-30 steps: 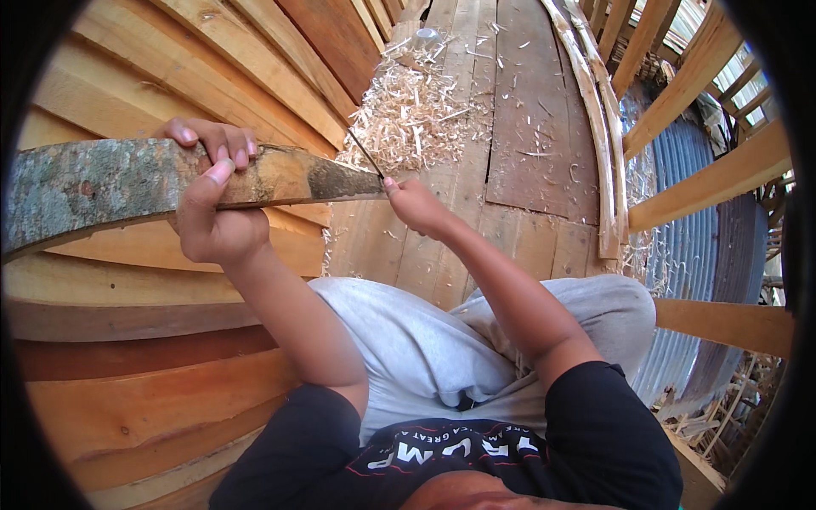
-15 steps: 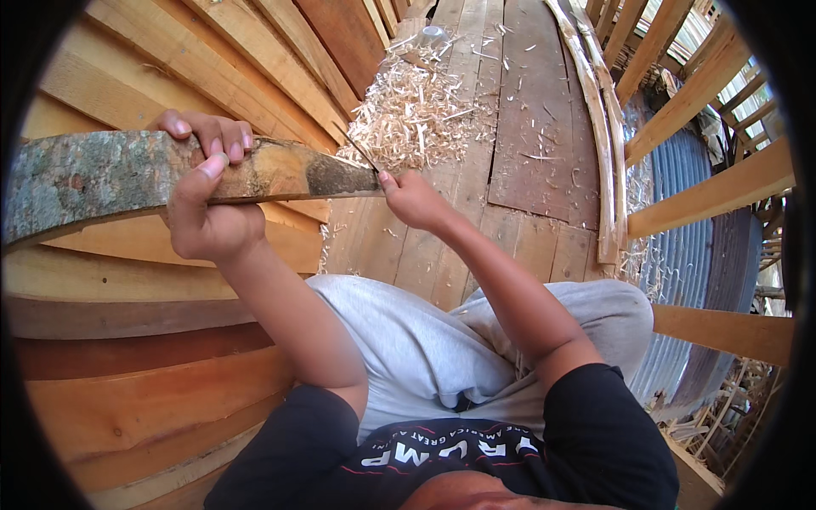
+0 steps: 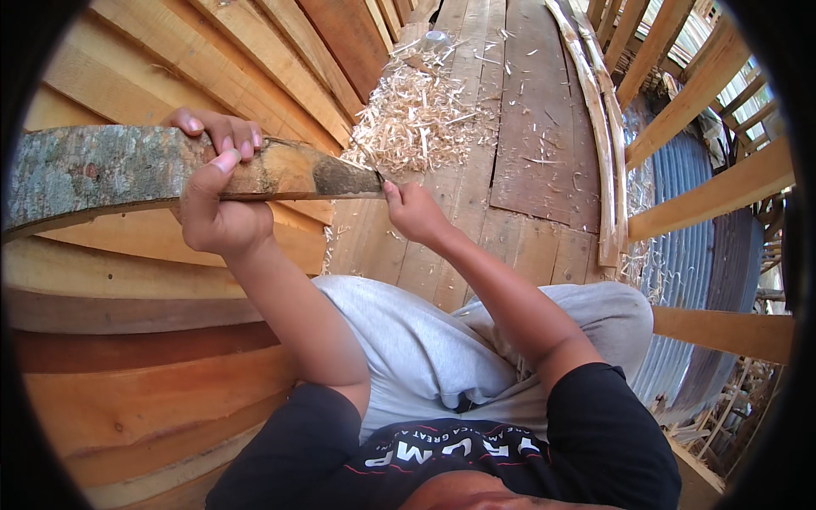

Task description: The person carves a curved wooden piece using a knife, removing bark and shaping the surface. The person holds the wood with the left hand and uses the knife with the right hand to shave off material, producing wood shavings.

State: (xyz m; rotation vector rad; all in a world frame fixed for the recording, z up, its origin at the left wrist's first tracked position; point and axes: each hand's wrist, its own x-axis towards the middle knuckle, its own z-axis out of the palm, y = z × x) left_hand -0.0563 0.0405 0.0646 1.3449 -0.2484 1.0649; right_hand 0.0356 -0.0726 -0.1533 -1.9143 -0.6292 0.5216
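Note:
A long piece of wood with grey-green bark reaches in from the left edge, narrowing to a pale, bare end with a dark patch. Around its middle, my left hand is closed, thumb on the near side and fingers over the far side. My right hand is closed in a fist at the narrow tip. From that fist a thin dark knife blade juts out against the wood, seen nearly edge-on; its handle is hidden in my fingers.
Wood shavings lie heaped on the plank floor, with a clear cup-like container behind them. Board walling stands close on the left. Long pale strips run along the right, beside slatted railing and corrugated metal sheets.
The wood and my left hand have shifted slightly to the right. My right hand has moved a little right and down, and the blade now lies closer to the wood's tip.

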